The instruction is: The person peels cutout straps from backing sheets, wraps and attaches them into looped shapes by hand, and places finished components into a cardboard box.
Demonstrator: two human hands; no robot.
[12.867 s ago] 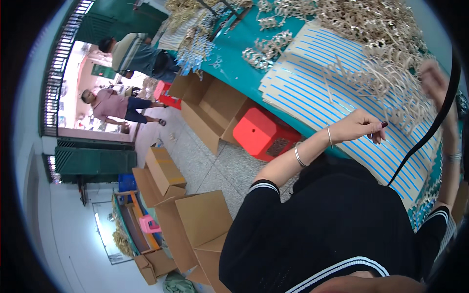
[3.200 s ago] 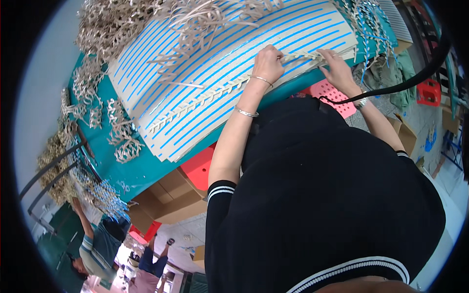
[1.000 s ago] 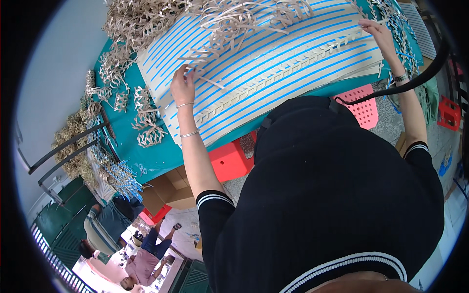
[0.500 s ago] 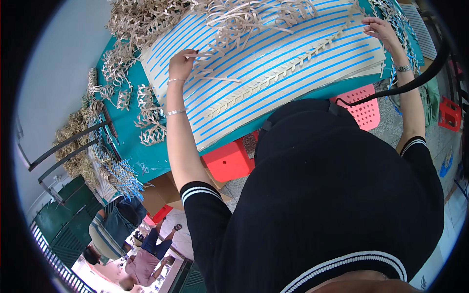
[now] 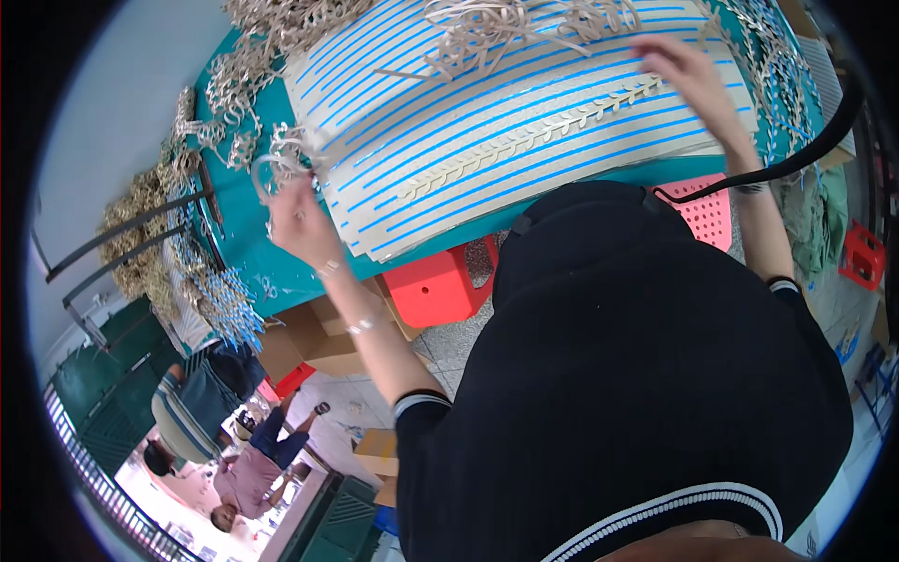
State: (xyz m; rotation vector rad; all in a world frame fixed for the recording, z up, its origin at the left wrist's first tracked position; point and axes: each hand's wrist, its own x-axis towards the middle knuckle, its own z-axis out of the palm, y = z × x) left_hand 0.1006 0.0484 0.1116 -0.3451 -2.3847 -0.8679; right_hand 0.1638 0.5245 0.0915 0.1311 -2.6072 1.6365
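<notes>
- The left hand [image 5: 298,217] is raised over the left edge of the blue-striped sheet [image 5: 524,112], its grip pinching a pale curled strip [image 5: 281,155] lifted off the pile of loose cut pieces [image 5: 234,89] beside the sheet.
- The right hand [image 5: 688,75] reaches across the far right of the sheet, fingers spread flat and blurred; its grip looks empty, resting near the right end of the leaf-pattern strip [image 5: 534,139].
- That leaf-pattern strip lies laid out along one stripe, running diagonally across the middle of the sheet on the teal counter [image 5: 248,244].
- More tangled pale strips [image 5: 506,23] sit on the sheet's far edge.
- The step in hand looks like fetching the next piece while holding the laid row in place.
- The next move likely calls for carrying the curled strip over the sheet without snagging it, then lining it up along a free blue stripe next to the laid one.
- A red stool [image 5: 440,286] stands under the counter edge.
</notes>
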